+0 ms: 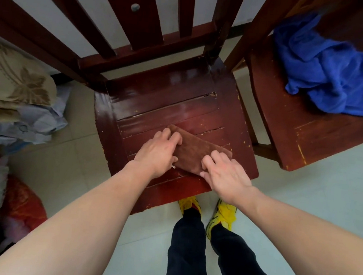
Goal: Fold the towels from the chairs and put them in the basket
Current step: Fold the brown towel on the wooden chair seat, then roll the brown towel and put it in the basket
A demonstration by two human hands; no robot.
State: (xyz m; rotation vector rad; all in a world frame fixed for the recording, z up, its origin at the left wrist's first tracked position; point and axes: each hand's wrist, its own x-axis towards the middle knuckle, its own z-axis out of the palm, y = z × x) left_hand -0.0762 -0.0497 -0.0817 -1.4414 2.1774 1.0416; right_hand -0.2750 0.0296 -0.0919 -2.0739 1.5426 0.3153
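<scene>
Folded brown terry towel (194, 152) flat at front of dark-red slatted wooden chair seat (168, 104), gripped at either end by curled left hand (159, 150) and right hand (225, 175); risk: uneven lift, fold slipping open, bundle sliding off seat edge.

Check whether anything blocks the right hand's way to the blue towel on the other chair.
Nothing visible does. The right hand holds the folded brown towel on the near chair; the blue towel lies crumpled and uncovered on the other chair, with only bare seat wood and a floor gap between.
</scene>
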